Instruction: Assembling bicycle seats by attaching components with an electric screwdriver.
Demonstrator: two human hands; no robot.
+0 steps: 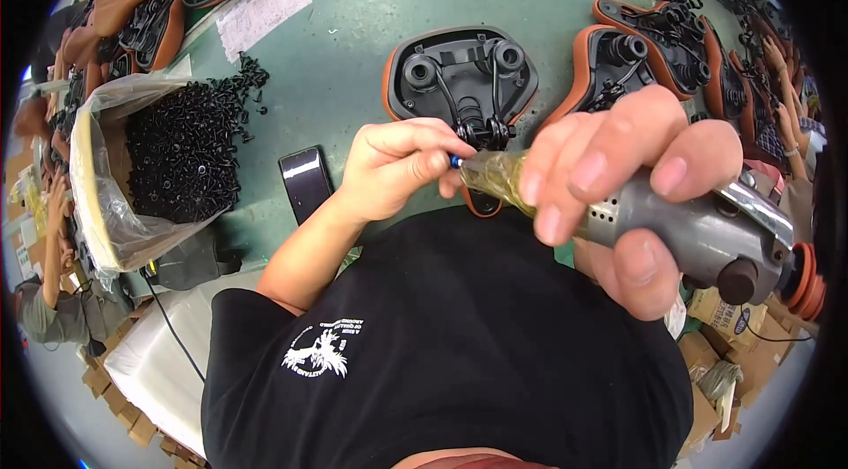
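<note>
My right hand (pixel 618 177) is wrapped round a grey metal power screwdriver (pixel 680 235), held level across my front, its nose wrapped in clear yellowish film. At its tip, my left hand (pixel 389 170) pinches a small blue-and-dark piece (pixel 456 162); the fingers cover most of it, so I cannot tell its kind. Just beyond both hands, a bicycle saddle (pixel 459 80) lies upside down on the green table, its black underside, round springs and rails showing inside an orange-brown edge. The hands and tool hide its narrow front in part.
On the left, a plastic-lined box (pixel 97 186) holds a heap of black screws (pixel 181 151), some spilled past its edge. A dark phone (pixel 305 182) lies near my left forearm. More upturned saddles (pixel 609 71) crowd the right. A paper sheet (pixel 263 14) lies far left. People work at both sides.
</note>
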